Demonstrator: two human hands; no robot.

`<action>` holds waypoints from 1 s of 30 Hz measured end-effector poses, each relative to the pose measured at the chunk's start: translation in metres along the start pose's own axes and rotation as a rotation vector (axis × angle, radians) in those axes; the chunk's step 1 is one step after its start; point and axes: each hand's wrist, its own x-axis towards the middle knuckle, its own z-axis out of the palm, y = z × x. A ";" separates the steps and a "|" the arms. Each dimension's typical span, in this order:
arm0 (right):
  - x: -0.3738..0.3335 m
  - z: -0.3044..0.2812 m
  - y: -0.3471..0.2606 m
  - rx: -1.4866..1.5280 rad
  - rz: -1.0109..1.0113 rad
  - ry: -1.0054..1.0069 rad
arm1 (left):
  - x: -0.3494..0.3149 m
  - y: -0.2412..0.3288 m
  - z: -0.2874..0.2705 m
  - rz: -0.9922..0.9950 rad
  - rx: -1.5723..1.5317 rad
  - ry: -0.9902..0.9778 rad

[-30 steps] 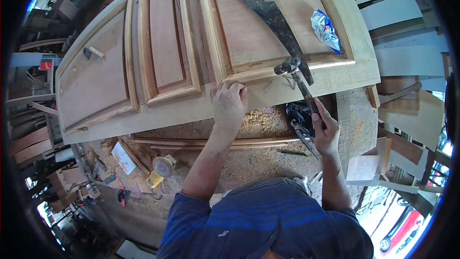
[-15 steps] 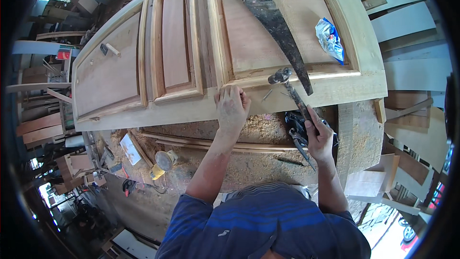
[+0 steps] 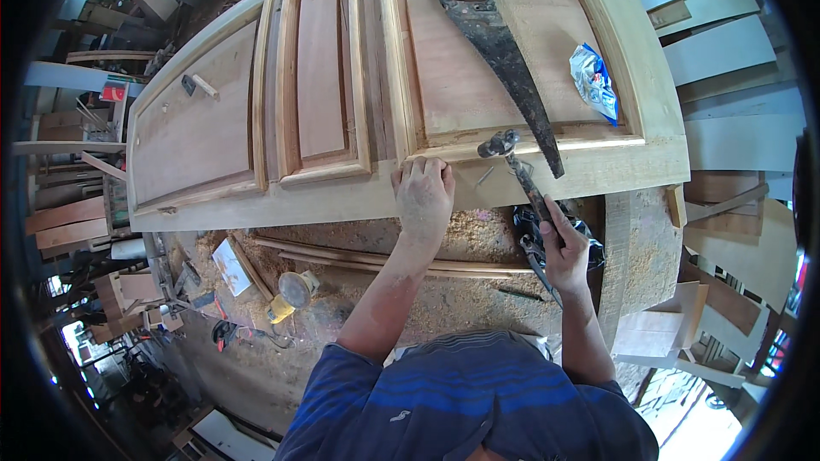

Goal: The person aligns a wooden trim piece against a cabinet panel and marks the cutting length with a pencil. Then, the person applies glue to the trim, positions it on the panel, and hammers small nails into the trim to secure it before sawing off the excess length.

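Observation:
A wooden panel door (image 3: 342, 204) with raised mouldings lies flat across the workbench. My left hand (image 3: 424, 201) rests on its near rail, fingers curled against the lower moulding (image 3: 478, 152) of the right-hand panel; whatever is in the fingertips is hidden. In my right hand (image 3: 565, 256) is a hammer (image 3: 531, 188), gripped by its dark handle. The hammer's head is over the same moulding, to the right of my left hand. A small nail-like piece (image 3: 485, 176) lies on the rail between the hands.
A handsaw (image 3: 504, 60) and a blue-and-white plastic packet (image 3: 594, 84) lie on the right panel. On the sawdust-strewn bench (image 3: 645, 248) are thin wood strips (image 3: 359, 260), a yellow power tool (image 3: 286, 297) and a black plastic bag (image 3: 589, 239). Boards (image 3: 726, 132) are stacked at the right.
The whole view has shifted slightly. Against the door, the hammer has moved a little to the left. My left hand stays at the moulding.

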 end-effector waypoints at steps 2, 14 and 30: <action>0.001 0.000 -0.007 0.005 0.053 -0.032 | 0.000 -0.004 -0.002 -0.029 -0.044 0.020; -0.001 0.007 -0.009 0.002 0.047 -0.066 | 0.001 -0.011 0.009 -0.023 0.053 -0.003; -0.001 0.011 -0.007 -0.007 0.025 -0.018 | -0.007 -0.017 0.002 0.035 -0.042 0.036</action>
